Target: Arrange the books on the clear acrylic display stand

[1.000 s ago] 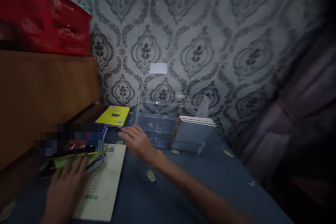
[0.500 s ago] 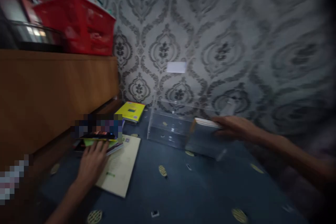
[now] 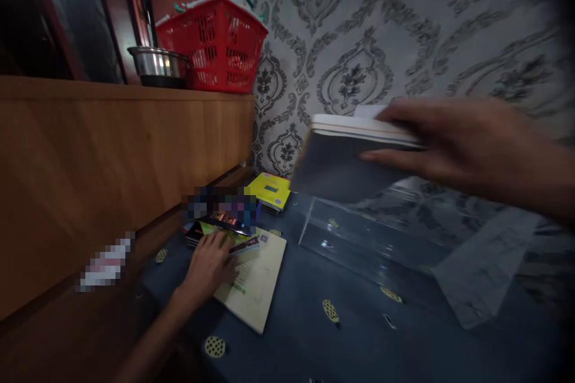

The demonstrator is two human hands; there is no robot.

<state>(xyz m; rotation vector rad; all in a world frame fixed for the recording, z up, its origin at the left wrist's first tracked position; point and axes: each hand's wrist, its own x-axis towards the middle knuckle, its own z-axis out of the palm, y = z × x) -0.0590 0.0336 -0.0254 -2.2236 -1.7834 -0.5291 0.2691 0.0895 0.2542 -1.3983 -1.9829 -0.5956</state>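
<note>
My right hand grips a few thin books, thumb in front and fingers behind. A dark grey cover faces me, with white page edges on top. They are raised above a clear acrylic rack on the cloth-covered table. My left hand rests with fingers apart on a pile of books at the left, touching a green one. A dark-edged booklet sticks out by its fingertips. Partly under the pile lies a cream book. What the left fingertips press on is partly hidden.
Behind the pile stands a yellow-topped stack of books. A wooden cabinet borders the left side, carrying a red basket and a steel bowl. The patterned wall rises behind the table.
My right hand has lifted the books up from the clear rack and closer to me. My left hand stays on the pile, its fingers slightly more bent. The view has turned left.
</note>
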